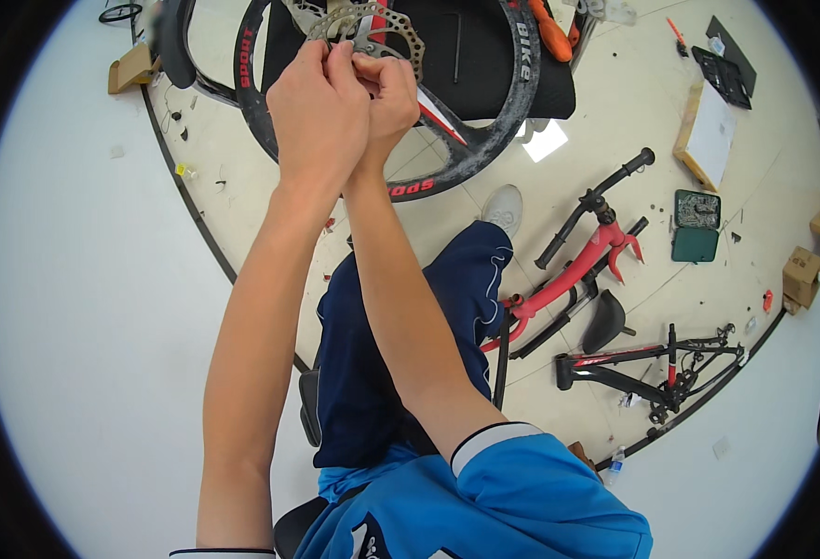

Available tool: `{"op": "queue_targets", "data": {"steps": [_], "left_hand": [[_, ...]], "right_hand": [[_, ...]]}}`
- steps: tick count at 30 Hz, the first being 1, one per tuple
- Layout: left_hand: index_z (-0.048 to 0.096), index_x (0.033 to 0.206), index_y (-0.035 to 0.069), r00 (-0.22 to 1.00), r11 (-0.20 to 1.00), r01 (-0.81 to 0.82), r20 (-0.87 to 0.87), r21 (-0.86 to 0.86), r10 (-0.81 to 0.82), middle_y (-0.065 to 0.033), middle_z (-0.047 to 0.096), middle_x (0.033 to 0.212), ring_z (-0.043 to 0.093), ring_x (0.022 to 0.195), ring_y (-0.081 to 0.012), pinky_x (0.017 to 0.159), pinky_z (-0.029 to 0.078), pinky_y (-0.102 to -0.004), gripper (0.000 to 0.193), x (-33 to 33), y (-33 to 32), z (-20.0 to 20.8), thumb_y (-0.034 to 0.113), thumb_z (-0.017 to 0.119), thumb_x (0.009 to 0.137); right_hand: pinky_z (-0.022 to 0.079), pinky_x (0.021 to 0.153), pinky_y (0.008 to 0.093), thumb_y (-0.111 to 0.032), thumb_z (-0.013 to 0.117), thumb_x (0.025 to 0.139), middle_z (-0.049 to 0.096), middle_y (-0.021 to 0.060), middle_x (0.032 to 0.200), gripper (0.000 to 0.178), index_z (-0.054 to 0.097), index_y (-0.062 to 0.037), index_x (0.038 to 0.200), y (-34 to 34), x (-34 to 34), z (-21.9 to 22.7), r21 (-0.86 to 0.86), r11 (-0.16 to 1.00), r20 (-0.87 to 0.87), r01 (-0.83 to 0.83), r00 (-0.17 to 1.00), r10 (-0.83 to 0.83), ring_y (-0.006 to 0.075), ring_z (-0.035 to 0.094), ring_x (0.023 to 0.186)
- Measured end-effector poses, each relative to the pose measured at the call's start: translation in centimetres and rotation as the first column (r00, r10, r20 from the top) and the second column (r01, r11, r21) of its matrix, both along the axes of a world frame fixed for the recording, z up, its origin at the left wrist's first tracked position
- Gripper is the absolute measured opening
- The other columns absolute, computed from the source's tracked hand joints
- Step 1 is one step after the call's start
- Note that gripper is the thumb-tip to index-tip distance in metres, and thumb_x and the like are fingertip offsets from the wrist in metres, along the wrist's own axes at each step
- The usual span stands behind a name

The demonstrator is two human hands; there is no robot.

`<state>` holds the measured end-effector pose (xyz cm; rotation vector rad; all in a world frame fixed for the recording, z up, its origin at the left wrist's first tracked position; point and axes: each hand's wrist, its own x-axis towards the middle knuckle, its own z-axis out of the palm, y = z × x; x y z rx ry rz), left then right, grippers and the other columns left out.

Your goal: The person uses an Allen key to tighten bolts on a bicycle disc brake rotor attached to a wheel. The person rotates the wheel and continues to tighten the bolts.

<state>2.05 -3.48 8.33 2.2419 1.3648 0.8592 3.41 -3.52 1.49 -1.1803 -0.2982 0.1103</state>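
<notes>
A black bicycle wheel (494,144) with red lettering and a red-and-white spoke lies on a black padded seat (494,56). At its hub is a perforated metal brake disc (399,26). My left hand (319,112) and my right hand (393,101) meet at the disc's near edge, their fingers pressed together. The fingertips cover whatever is pinched there, and whether anything is between them cannot be made out. A thin L-shaped hex key (457,51) rests on the seat, right of the disc.
An orange-handled tool (551,35) is at the seat's right corner. On the floor to the right lie a red bike frame (568,275) with handlebars, a black frame (615,368), a saddle (605,321), a green case of small parts (697,244) and cardboard boxes (802,275).
</notes>
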Motion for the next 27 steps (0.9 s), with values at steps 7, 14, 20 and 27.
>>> {"op": "queue_targets", "data": {"steps": [7,14,20,27], "left_hand": [[0.062,0.083,-0.001,0.996,0.995,0.039,-0.085,0.095,-0.031,-0.0156,0.066,0.069,0.064,0.061,-0.0301,0.059,0.049,-0.0389,0.028,-0.3,0.6,-0.3,0.021,0.055,0.098],[0.064,0.086,-0.002,0.995,0.995,0.086,-0.05,0.042,-0.084,-0.0128,0.065,0.068,0.062,0.059,-0.0226,0.059,0.048,-0.0345,0.028,-0.6,0.9,-0.1,0.022,0.058,0.098],[0.066,0.084,-0.004,0.922,0.921,0.143,0.388,-0.363,0.01,-0.0024,0.063,0.068,0.057,0.063,-0.0067,0.058,0.045,-0.0252,0.032,-1.5,0.4,0.8,0.024,0.063,0.099],[0.074,0.097,-0.003,0.675,0.702,0.406,0.71,-0.585,0.201,0.0045,0.064,0.079,0.056,0.071,-0.0008,0.061,0.045,-0.019,0.023,-0.1,-1.5,-4.6,0.019,0.067,0.099]], "right_hand": [[0.047,0.062,0.0318,-0.004,0.073,0.078,0.058,0.0084,0.079,0.014,0.06,0.0002,0.08,0.2,0.2,-0.5,-0.045,0.999,0.04,-0.02,0.999,0.022,0.0214,0.061,0.068],[0.049,0.063,0.032,-0.002,0.072,0.079,0.059,0.0094,0.079,0.013,0.06,0.0007,0.081,0.1,0.3,-0.7,-0.047,0.999,0.039,-0.012,0.999,0.014,0.0222,0.062,0.068],[0.054,0.066,0.0329,0.003,0.074,0.076,0.063,0.011,0.08,0.01,0.066,0.0006,0.082,-1.5,2.5,1.3,-0.104,0.978,0.15,-0.178,0.97,0.193,0.0232,0.066,0.071],[0.056,0.07,0.0284,0.004,0.075,0.077,0.072,0.0092,0.085,0.012,0.074,-0.0022,0.087,-5.9,8.9,-0.9,-0.379,0.922,0.5,-0.074,0.823,0.271,0.02,0.071,0.075]]}}
